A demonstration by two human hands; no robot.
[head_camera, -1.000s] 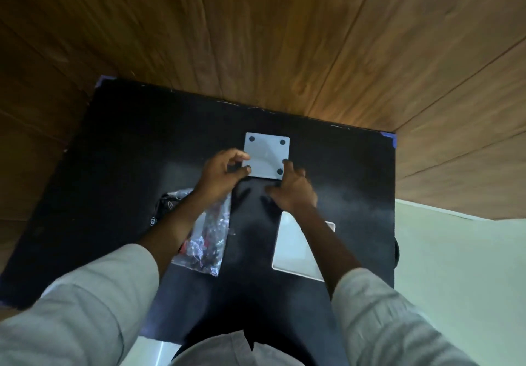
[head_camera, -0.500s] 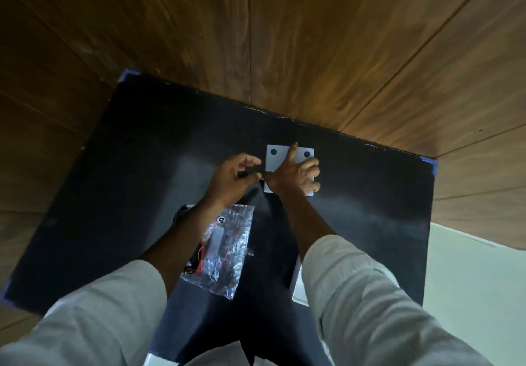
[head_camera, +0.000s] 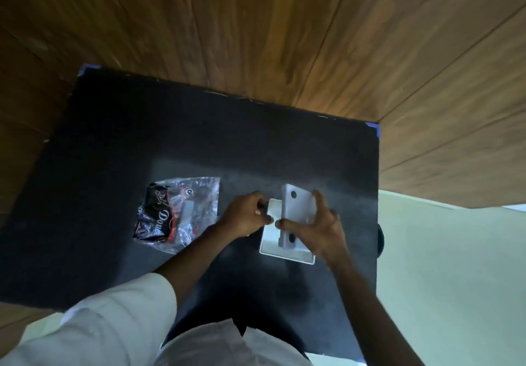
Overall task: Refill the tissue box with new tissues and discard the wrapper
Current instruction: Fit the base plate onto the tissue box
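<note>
A white tissue box part with black round dots (head_camera: 299,204) stands tilted on edge, gripped from the right by my right hand (head_camera: 320,230). Under it lies a second white, tray-like box part (head_camera: 287,253) flat on the black table (head_camera: 199,140). My left hand (head_camera: 246,217) pinches that tray's left edge with thumb and curled fingers. To the left, a crumpled clear plastic wrapper with black and red print (head_camera: 178,212) lies on the table, touched by neither hand. No loose tissues are visible.
The black table sits against a wood-panelled wall (head_camera: 256,38). Its right edge borders a pale floor (head_camera: 455,280). Blue tape marks the table's far corners (head_camera: 373,126). My white sleeves fill the lower view.
The dotted white part lay flat at the far middle under both hands. My right hand has now lifted it on edge over the white tray, and my left hand has shifted to the tray's edge.
</note>
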